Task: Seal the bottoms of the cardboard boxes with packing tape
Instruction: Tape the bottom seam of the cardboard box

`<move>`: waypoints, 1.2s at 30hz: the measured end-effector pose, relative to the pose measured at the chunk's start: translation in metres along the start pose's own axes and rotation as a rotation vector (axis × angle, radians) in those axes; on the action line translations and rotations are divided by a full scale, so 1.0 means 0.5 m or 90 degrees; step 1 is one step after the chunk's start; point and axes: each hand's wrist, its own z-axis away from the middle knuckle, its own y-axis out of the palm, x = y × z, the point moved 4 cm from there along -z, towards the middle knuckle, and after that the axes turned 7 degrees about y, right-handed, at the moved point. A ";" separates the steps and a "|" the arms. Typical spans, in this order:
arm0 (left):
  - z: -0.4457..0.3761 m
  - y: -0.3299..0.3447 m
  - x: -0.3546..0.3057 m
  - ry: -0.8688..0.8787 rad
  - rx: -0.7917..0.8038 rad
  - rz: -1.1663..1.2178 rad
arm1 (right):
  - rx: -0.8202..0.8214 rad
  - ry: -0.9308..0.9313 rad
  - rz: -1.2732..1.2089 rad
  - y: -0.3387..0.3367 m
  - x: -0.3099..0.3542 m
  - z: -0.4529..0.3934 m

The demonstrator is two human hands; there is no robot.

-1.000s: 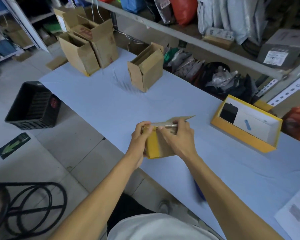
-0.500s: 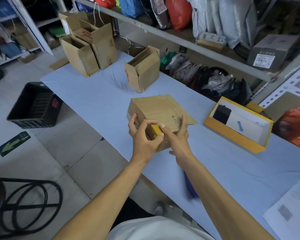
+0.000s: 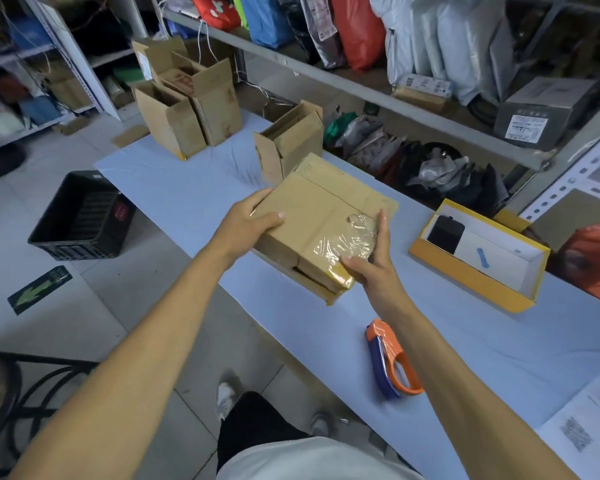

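Note:
I hold a flattened brown cardboard box [image 3: 321,211] tilted above the near edge of the blue table [image 3: 201,195]. My left hand [image 3: 248,221] grips its left edge, thumb on top. At its right near corner, my right hand [image 3: 373,263] holds the box over a wrinkled patch of clear tape [image 3: 349,242]. The orange and blue tape dispenser [image 3: 390,363] lies on the table just below my right forearm. Three assembled open boxes stand further back: one in the middle [image 3: 288,143] and two at the far left [image 3: 174,121] [image 3: 212,93].
A yellow tray-like box [image 3: 465,275] with a black device sits at the right. Printed papers [image 3: 589,427] lie at the near right corner. A black crate [image 3: 82,216] stands on the floor left of the table. Shelving with bags runs behind.
The box has been lifted and turned so its broad face points up and toward me. My hands shifted from the near end to its left edge and right corner. The dispenser has come into view.

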 end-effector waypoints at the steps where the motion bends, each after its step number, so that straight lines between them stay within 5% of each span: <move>1: 0.003 0.004 0.001 0.019 0.007 0.025 | -0.028 0.013 -0.036 0.009 -0.003 -0.006; 5: 0.032 0.019 0.030 0.058 -0.034 0.029 | -0.174 0.028 -0.065 0.031 -0.011 -0.029; 11: 0.055 -0.017 0.058 0.052 -0.134 0.022 | -0.096 -0.043 -0.009 0.082 0.006 -0.071; 18: -0.001 -0.141 0.058 0.093 -0.074 0.057 | 0.009 -0.016 -0.013 0.181 -0.007 -0.142; 25: -0.072 -0.332 0.125 -0.035 -0.151 0.172 | -0.064 -0.007 0.174 0.336 0.046 -0.274; 28: -0.108 -0.394 0.120 -0.004 -0.144 0.187 | -0.121 0.029 0.254 0.434 0.070 -0.330; 36: -0.195 -0.513 0.116 0.040 0.013 0.310 | 0.077 0.114 0.052 0.622 0.090 -0.434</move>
